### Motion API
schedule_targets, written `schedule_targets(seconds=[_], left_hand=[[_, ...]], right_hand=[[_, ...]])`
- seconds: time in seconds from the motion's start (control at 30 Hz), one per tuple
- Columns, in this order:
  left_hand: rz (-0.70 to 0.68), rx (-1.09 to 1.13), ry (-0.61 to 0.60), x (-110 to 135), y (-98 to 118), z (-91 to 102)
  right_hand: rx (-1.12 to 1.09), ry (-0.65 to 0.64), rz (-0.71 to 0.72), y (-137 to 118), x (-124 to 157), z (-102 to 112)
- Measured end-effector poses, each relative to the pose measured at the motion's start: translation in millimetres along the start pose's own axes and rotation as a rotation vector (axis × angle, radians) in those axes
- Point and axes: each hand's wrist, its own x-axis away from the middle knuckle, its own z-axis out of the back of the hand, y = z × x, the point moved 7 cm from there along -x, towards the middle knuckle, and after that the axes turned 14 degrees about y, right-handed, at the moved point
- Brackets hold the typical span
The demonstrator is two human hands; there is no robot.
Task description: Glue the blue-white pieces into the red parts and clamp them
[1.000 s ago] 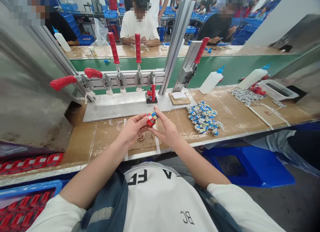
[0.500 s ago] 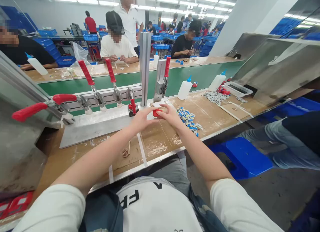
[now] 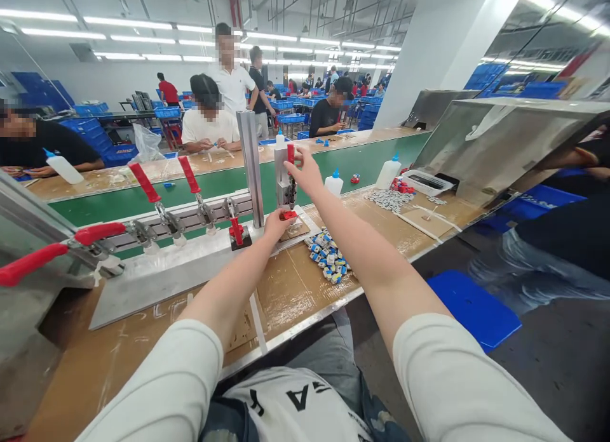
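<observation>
My left hand (image 3: 275, 226) pinches a small red plastic part (image 3: 288, 215) on the board at the foot of the upright toggle clamp (image 3: 286, 191). The clamp's tip is right over the part; whether it touches cannot be made out. My right hand (image 3: 305, 170) is raised to the clamp's red handle (image 3: 290, 152), with thumb and fingers around it. The handle points up. To the right of the clamp lies a pile of small blue, white and yellow pieces (image 3: 328, 256), partly behind my right forearm.
On the left, a metal rail carries several red-handled clamps (image 3: 164, 216) above a grey plate (image 3: 157, 280). White glue bottles (image 3: 388, 173) and a heap of grey pieces (image 3: 388, 199) are at right. A green conveyor belt (image 3: 210, 175) runs behind. Co-workers sit across it.
Both hands were together on the red part in front of the clamp. The part is now under the clamp in my left hand, and my right hand has gone up to the handle. The view has tilted up.
</observation>
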Motion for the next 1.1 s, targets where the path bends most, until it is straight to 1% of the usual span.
schedule_targets(seconds=[0.07, 0.13, 0.2, 0.3, 0.33, 0.4, 0.47, 0.57, 0.7, 0.83, 0.9, 0.97, 1.03, 1.07, 1.1], left_hand=[[-0.01, -0.025, 0.009, -6, -4, -8.2], [-0.014, -0.047, 0.019, -10, -9, -11.4], [-0.01, -0.06, 0.028, -12, -15, -11.4], [-0.008, -0.064, 0.032, -14, -18, -10.7], [-0.01, -0.065, 0.032, -15, -18, -10.6], [-0.015, -0.067, 0.03, -15, -16, -10.6], [-0.015, -0.076, 0.025, -15, -14, -10.6], [-0.01, -0.102, 0.008, -14, -11, -9.6], [-0.015, -0.14, -0.007, -11, -5, -8.3], [-0.04, -0.193, -0.03, -1, 13, -5.3], [-0.076, -0.22, -0.05, 12, 25, 7.0], [-0.151, -0.252, -0.083, 32, 37, 33.1], [-0.258, -0.325, -0.103, 55, 47, 74.4], [-0.296, -0.391, -0.091, 66, 50, 99.9], [-0.299, -0.459, -0.046, 74, 50, 128.2]], right_hand=[[-0.011, -0.046, 0.038, -14, -11, -11], [-0.018, -0.039, 0.044, -21, -3, -7], [-0.046, 0.006, 0.046, -24, 23, 11], [-0.113, 0.08, 0.048, -20, 76, 43], [-0.137, 0.095, 0.044, -17, 93, 51], [-0.158, 0.098, 0.033, -9, 123, 59], [-0.144, 0.088, 0.023, 1, 145, 59], [-0.065, 0.064, 0.026, 16, 165, 53], [0.185, -0.009, 0.009, 35, 179, 45], [0.428, -0.032, 0.053, 41, 185, 44], [0.522, -0.04, 0.061, 42, 187, 43], [0.596, -0.068, 0.068, 43, 188, 39], [0.651, -0.116, 0.081, 45, 189, 31], [0.678, -0.147, 0.08, 46, 189, 26], [0.707, -0.181, 0.073, 48, 189, 21]])
